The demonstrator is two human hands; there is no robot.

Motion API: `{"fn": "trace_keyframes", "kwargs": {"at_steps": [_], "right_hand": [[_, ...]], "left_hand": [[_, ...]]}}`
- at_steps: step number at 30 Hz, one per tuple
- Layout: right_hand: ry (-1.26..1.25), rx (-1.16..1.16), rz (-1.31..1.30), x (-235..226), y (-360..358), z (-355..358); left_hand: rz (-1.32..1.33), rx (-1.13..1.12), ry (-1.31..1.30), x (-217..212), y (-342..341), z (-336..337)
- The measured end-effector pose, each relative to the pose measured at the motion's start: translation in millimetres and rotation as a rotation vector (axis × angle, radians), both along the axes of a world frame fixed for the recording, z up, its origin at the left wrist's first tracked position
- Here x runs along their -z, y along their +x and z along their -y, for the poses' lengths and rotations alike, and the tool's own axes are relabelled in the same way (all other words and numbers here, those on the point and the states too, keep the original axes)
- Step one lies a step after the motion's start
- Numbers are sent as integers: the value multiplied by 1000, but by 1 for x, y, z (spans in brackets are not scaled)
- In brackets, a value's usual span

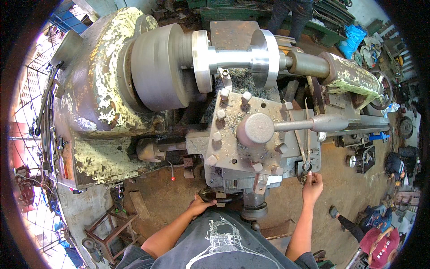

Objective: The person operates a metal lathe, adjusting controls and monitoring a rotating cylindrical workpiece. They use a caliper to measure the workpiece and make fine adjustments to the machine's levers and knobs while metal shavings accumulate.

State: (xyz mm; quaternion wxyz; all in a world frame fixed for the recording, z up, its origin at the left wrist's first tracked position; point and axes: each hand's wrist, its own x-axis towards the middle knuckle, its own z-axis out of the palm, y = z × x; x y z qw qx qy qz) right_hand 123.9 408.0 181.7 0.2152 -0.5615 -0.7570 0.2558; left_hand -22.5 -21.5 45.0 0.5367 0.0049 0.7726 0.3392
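Left hand (202, 206): clamped on a dark, smooth, rounded handwheel (209, 194), just in front of the dark grey cloth shirt (201, 240) and below the flat grey metal carriage (197, 145).

Right hand (312, 186): bunched with fingertips together beside a small dark metal fitting (301, 170) at the carriage's near right corner; impossible to tell whether clamped on it.

Bright, silvery, spool-shaped metal workpiece (233, 59): set between chuck and tailstock, beyond the tool post; polished along a slim round shaft, flanged with two broad discs.

Thick, matte grey cylindrical chuck (159, 67): placed left of the workpiece, against a rounded headstock (101, 85) in flaking pale paint.

Long tailstock (351, 78) in chipped pale paint: aligned at the workpiece's right.

Square, grey, bolt-studded metal tool post (233, 150): mounted atop the carriage, topped with a round knob (260, 128) and tapering lever (311, 124), sprinkled with chips.

Slender, two-legged metal tool (308, 150): laid beneath the lever, near the right hand.
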Motion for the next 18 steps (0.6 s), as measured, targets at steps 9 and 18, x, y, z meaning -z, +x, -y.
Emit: {"fn": "trace_keyframes", "kwargs": {"at_steps": [9,18], "right_hand": [[3,-10,39,-2,0,0],[12,-9,10,-1,0,0]], "left_hand": [[30,-70,-20,-37,-12,-11],[125,-156,96,-35,-12,-10]]}}
